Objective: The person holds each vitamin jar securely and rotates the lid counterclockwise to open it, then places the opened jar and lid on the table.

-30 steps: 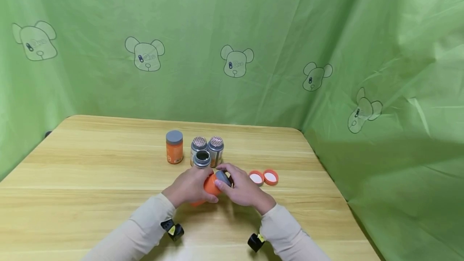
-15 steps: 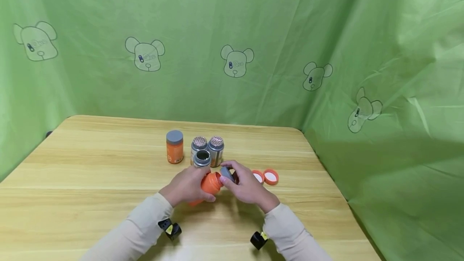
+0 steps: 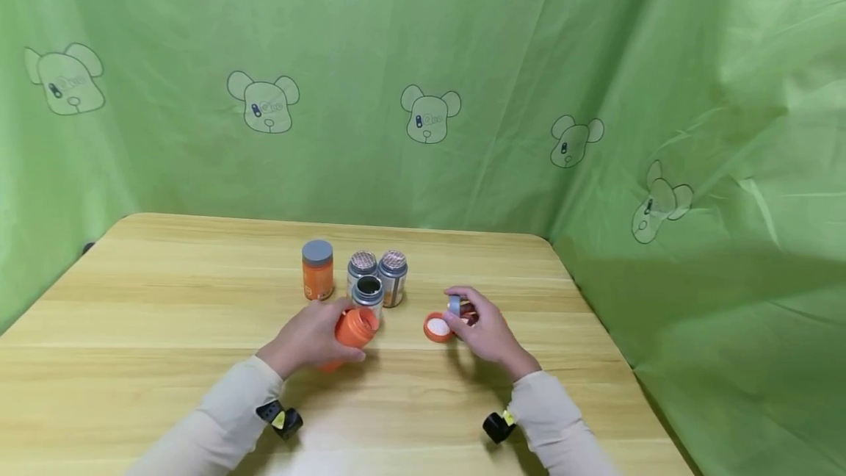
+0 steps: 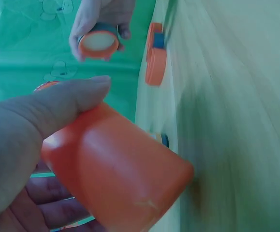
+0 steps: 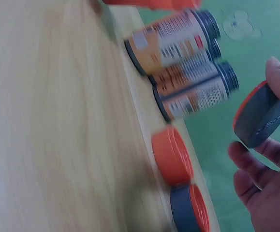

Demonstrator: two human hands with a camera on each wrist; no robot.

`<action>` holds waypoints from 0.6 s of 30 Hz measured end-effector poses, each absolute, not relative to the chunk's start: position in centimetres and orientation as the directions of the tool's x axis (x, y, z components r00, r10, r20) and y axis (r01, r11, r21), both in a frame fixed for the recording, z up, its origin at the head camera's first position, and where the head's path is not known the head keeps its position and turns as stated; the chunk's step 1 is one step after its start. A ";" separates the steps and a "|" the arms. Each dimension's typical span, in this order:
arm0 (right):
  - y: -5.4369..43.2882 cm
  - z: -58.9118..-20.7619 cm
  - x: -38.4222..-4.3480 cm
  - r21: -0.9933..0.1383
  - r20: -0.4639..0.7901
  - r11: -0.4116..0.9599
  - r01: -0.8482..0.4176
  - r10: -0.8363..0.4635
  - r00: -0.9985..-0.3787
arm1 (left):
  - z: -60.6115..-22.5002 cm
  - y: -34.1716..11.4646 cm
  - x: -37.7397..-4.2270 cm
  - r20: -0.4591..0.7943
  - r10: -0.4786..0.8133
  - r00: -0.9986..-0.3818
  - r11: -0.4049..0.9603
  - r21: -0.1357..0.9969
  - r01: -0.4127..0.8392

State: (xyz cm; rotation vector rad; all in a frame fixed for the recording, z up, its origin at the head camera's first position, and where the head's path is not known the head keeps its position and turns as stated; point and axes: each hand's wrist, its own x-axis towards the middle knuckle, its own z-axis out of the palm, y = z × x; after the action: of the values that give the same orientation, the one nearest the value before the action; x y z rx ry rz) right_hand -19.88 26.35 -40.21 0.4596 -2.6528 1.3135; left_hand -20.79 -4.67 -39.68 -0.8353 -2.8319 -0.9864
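My left hand (image 3: 307,340) grips an orange jar (image 3: 350,330), which leans to the right with its mouth uncovered. In the left wrist view the thumb lies across the jar's smooth side (image 4: 115,164). My right hand (image 3: 487,330) pinches a grey lid (image 5: 258,118) by its edge; its orange-rimmed, pale inner face shows in the left wrist view. Below it on the table lie an orange lid (image 3: 438,327), inner side up, and a second lid (image 5: 188,209) with a grey band, partly hidden by the right hand in the head view.
Beyond the left hand stand an open dark-mouthed jar (image 3: 368,294) and two foil-sealed jars (image 3: 362,264) (image 3: 393,281). Left of them is an orange jar with a grey lid (image 3: 318,272). A green curtain (image 3: 344,160) hangs behind the wooden table (image 3: 165,300).
The grey lid has come off the orange jar. My right hand has carried it rightward over the loose lids, while my left hand has drawn the jar to the left.
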 end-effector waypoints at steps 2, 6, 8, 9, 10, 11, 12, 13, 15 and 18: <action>27.2 -40.3 -20.0 -0.740 0.255 0.602 -0.300 -0.161 -0.953 | -39.9 -5.2 -20.9 0.191 0.457 -0.869 0.654 0.590 0.473; 28.8 -40.7 -20.3 -0.749 0.209 0.631 -0.202 -0.065 -0.976 | -40.0 -6.0 -21.1 0.182 0.408 -0.895 0.657 0.622 0.426; 29.6 -40.8 -20.4 -0.761 0.189 0.628 -0.162 -0.025 -0.982 | -40.1 -6.4 -21.2 0.193 0.390 -0.900 0.661 0.622 0.420; 30.0 -40.8 -20.4 -0.767 0.184 0.624 -0.148 -0.008 -0.983 | -40.1 -6.6 -21.3 0.202 0.384 -0.901 0.661 0.621 0.421; 30.4 -40.9 -20.4 -0.771 0.184 0.621 -0.139 0.008 -0.983 | -40.1 -6.7 -21.4 0.210 0.378 -0.902 0.662 0.620 0.422; 30.7 -40.9 -20.4 -0.774 0.183 0.619 -0.130 0.022 -0.983 | -40.1 -6.9 -21.5 0.214 0.370 -0.904 0.663 0.621 0.418; 31.1 -40.9 -20.4 -0.775 0.182 0.620 -0.120 0.037 -0.983 | -40.2 -7.0 -21.5 0.216 0.364 -0.906 0.664 0.623 0.415; 31.4 -40.9 -20.4 -0.774 0.181 0.623 -0.109 0.052 -0.982 | -40.2 -7.1 -21.7 0.218 0.358 -0.908 0.665 0.624 0.412; 32.2 -41.0 -20.4 -0.760 0.180 0.644 -0.082 0.087 -0.980 | -40.2 -7.1 -21.9 0.205 0.341 -0.917 0.663 0.639 0.390; 33.3 -41.2 -20.4 -0.721 0.178 0.692 -0.035 0.137 -0.975 | -40.3 -7.2 -22.2 0.179 0.319 -0.931 0.658 0.665 0.353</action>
State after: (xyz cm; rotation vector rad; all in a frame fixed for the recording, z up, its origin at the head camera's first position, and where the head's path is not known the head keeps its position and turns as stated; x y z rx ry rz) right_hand -20.36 33.25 -41.16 -0.0819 -2.6849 1.1509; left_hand -22.15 -7.16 -40.34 -0.5717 -2.8183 -1.1453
